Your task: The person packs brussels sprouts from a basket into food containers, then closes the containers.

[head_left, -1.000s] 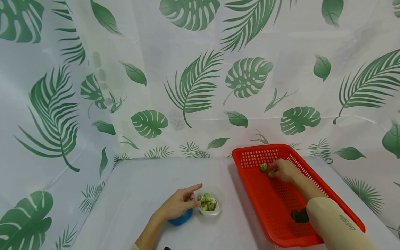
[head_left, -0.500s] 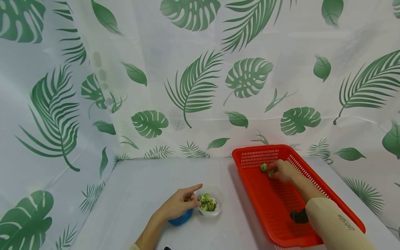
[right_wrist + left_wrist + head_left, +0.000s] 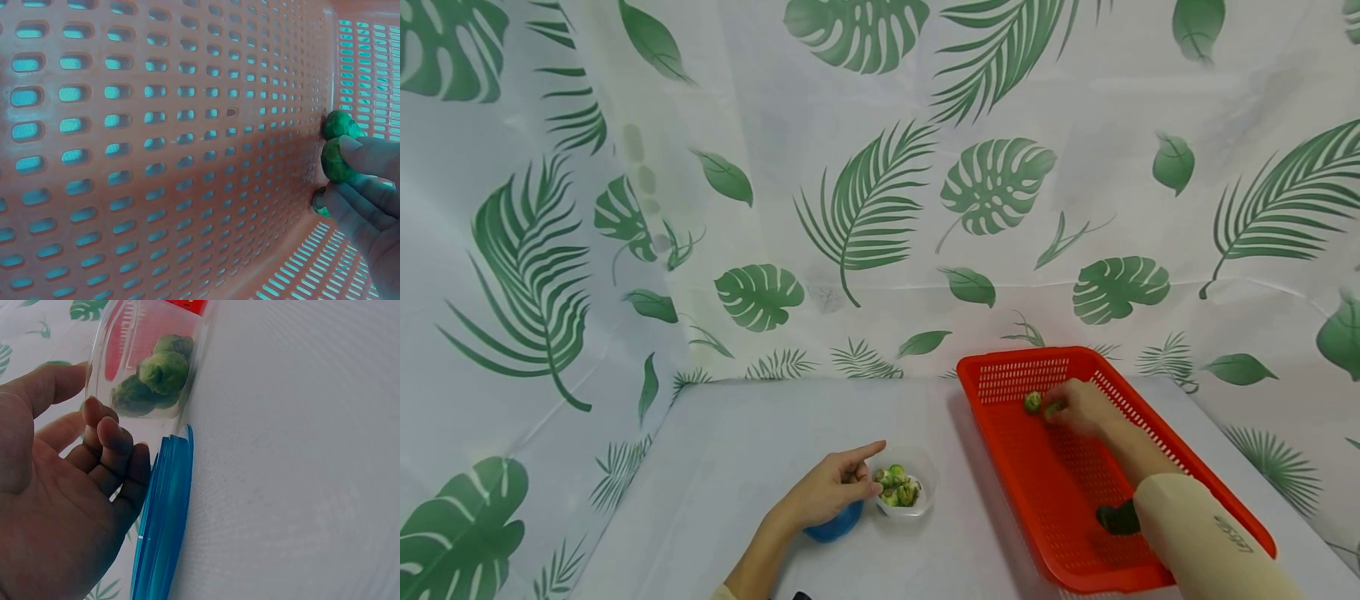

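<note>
Although the layout matches half a second ago, the right hand point(image 3: 1081, 407) now looks slightly blurred. The red slotted-plastic basket point(image 3: 1015, 442) fills the lower right. At lower centre, the left hand point(image 3: 837, 483), fingers loosely curved and holding nothing, lies beside a clear plastic tub point(image 3: 906, 512) of leafy sprouts point(image 3: 898, 486) and a blue lid-like piece point(image 3: 165, 519). The right hand's grip pinches one round sprout point(image 3: 336, 159) in the basket's upper part. Dark lettering point(image 3: 1232, 533) on the cream sleeve point(image 3: 1210, 550) is too small to read.
</note>
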The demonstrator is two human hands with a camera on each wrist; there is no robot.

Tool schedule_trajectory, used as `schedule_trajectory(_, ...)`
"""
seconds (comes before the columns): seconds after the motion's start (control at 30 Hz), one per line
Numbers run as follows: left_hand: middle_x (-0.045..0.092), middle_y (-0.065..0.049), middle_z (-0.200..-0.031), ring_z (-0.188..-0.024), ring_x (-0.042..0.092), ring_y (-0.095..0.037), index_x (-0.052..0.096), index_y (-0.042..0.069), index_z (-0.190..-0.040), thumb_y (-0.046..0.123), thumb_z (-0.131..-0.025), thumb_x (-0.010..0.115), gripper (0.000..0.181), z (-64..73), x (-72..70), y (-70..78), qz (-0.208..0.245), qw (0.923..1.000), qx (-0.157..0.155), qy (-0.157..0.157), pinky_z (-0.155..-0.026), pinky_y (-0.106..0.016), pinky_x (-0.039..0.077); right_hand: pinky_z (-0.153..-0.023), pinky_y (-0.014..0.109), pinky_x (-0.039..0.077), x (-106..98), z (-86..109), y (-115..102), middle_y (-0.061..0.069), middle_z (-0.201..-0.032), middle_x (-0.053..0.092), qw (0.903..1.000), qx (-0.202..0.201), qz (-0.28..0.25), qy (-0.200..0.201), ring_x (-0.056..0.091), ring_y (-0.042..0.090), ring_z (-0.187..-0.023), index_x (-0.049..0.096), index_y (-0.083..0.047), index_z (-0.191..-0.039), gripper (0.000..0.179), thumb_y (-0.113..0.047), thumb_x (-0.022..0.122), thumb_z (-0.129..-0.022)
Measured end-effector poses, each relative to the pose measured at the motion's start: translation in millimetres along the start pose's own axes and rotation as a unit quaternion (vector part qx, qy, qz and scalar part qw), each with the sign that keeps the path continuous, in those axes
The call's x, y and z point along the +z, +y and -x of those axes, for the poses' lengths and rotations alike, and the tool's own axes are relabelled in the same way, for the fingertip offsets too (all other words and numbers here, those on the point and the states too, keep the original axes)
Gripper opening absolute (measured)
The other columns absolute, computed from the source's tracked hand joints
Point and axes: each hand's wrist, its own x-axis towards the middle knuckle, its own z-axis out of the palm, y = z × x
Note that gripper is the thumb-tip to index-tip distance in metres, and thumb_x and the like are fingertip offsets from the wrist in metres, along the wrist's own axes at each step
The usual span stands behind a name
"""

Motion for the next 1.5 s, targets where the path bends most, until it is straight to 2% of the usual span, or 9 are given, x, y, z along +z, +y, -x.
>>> schedule_trajectory(0.3,0.055,0.001,-0.083,-0.068,0.046,-0.003,0.036,0.003,-0.161,0.013,-0.103,0.066,0.066,0.1,-0.5,0.4,-0.003,1.0,0.002,-0.001,-0.065,-0.019,0.04,-0.086,0.05,0.057,-3.2,-0.2,-2.5,0.019,-0.112,0.071,0.9997,-0.007,0.006,0.023,0.061,0.031,-0.094,0.073,0.002,-0.124,0.033,-0.008,0.075,-0.093)
schedule_trajectory(0.53,0.055,0.002,-0.083,-0.067,0.045,-0.003,0.035,0.004,-0.162,0.014,-0.103,0.065,0.066,0.5,-0.1,0.6,-0.004,1.0,-0.005,0.0,-0.064,-0.018,0.04,-0.089,0.053,0.058,-3.8,1.3,-6.8,0.026,-0.122,0.067,0.9988,-0.002,-0.012,0.048,0.06,0.036,-0.102,0.069,0.004,-0.13,0.038,-0.008,0.075,-0.094)
schedule_trajectory(0.83,0.054,0.002,-0.083,-0.066,0.045,-0.003,0.035,0.004,-0.162,0.013,-0.103,0.065,0.066,0.7,0.4,1.6,0.003,1.0,-0.005,0.001,-0.063,-0.018,0.04,-0.09,0.052,0.059,-4.3,3.6,-14.9,0.023,-0.124,0.069,0.9951,-0.042,-0.02,0.087,0.061,0.032,-0.1,0.07,0.001,-0.132,0.038,-0.009,0.074,-0.096)
schedule_trajectory(1.0,0.054,0.003,-0.083,-0.066,0.045,-0.003,0.035,0.004,-0.161,0.012,-0.103,0.065,0.066,0.8,1.0,2.3,0.001,1.0,-0.005,0.001,-0.064,-0.018,0.039,-0.09,0.054,0.059,-3.6,5.1,-17.2,0.024,-0.123,0.068,0.9915,-0.059,-0.028,0.113,0.062,0.035,-0.102,0.069,0.001,-0.133,0.037,-0.006,0.073,-0.096)
schedule_trajectory(1.27,0.054,0.002,-0.082,-0.066,0.045,-0.003,0.036,0.004,-0.161,0.014,-0.103,0.066,0.066,0.9,1.2,1.9,-0.009,0.9999,-0.007,0.004,-0.064,-0.018,0.039,-0.08,0.04,0.059,-7.7,7.3,-23.7,0.023,-0.122,0.068,0.9881,-0.065,-0.031,0.135,0.058,0.033,-0.102,0.07,0.0,-0.131,0.035,-0.006,0.071,-0.097)
schedule_trajectory(1.5,0.054,0.002,-0.082,-0.067,0.045,-0.002,0.037,0.004,-0.161,0.014,-0.103,0.066,0.066,0.6,0.8,2.2,-0.01,0.9999,-0.004,0.003,-0.065,-0.018,0.04,-0.085,0.051,0.061,-9.5,8.7,-33.9,0.025,-0.127,0.067,0.9825,-0.098,-0.023,0.157,0.062,0.037,-0.106,0.068,0.0,-0.135,0.037,-0.007,0.071,-0.098)
